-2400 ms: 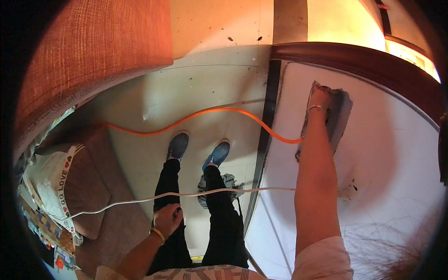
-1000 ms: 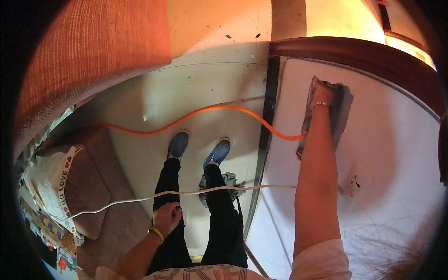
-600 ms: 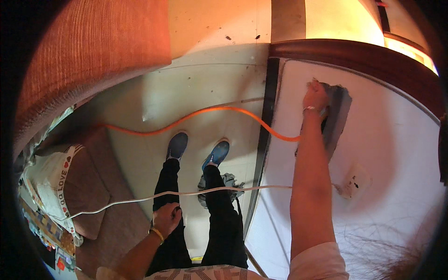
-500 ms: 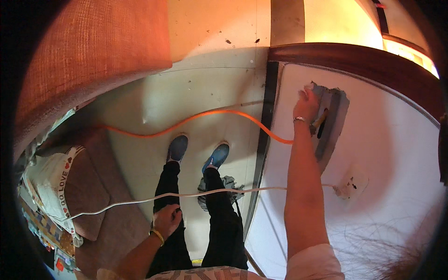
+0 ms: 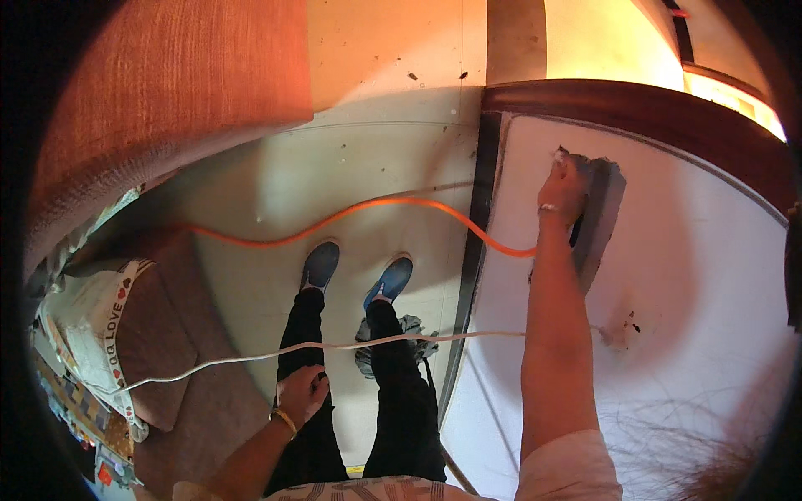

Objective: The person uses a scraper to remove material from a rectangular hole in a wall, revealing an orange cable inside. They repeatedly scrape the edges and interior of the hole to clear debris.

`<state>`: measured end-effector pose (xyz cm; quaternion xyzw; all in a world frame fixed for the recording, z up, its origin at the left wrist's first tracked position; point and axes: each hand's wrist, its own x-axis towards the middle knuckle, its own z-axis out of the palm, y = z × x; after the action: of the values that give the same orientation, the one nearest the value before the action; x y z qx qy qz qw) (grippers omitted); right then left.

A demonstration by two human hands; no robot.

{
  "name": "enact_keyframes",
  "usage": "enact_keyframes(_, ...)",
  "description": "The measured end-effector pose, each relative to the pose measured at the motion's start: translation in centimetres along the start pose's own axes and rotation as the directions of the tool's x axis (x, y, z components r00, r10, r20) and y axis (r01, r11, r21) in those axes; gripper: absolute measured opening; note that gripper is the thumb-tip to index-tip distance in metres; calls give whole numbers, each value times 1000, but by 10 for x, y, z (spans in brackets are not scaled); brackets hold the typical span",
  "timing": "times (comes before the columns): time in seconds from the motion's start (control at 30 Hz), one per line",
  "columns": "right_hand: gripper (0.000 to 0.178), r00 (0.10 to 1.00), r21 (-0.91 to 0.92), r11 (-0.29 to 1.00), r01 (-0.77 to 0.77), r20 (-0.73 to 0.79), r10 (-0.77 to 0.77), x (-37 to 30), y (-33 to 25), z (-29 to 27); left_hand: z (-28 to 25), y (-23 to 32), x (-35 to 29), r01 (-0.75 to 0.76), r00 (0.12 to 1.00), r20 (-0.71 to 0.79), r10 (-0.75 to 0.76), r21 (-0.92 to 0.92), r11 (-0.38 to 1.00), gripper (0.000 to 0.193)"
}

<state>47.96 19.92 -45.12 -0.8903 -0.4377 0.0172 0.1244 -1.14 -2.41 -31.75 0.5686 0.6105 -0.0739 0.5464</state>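
I can't tell whether the curled right hand [image 5: 565, 185] or half-curled left hand [image 5: 302, 392] holds anything; slipping against the ragged-edged grey wall recess [image 5: 603, 204] risks grazes.

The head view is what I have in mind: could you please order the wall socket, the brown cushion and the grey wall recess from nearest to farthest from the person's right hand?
1. Grey wall recess: right beside the right hand.
2. Wall socket: lower in the picture, on the person's right.
3. Brown cushion: far over on the person's left.
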Motion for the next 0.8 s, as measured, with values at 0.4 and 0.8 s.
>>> enact_keyframes(0.4, 19, 994, -193, 975, 106, -14, -111, -12, 8, -14, 3, -4, -3, 7, 1000, 20, -8, 25, 1000, 17)
enact_keyframes(0.8, 25, 953, -429, 850, 304, 146, -267, 21, 30, -5, 2, 2, -3, 41, 998, 43, -41, 4, 999, 16)
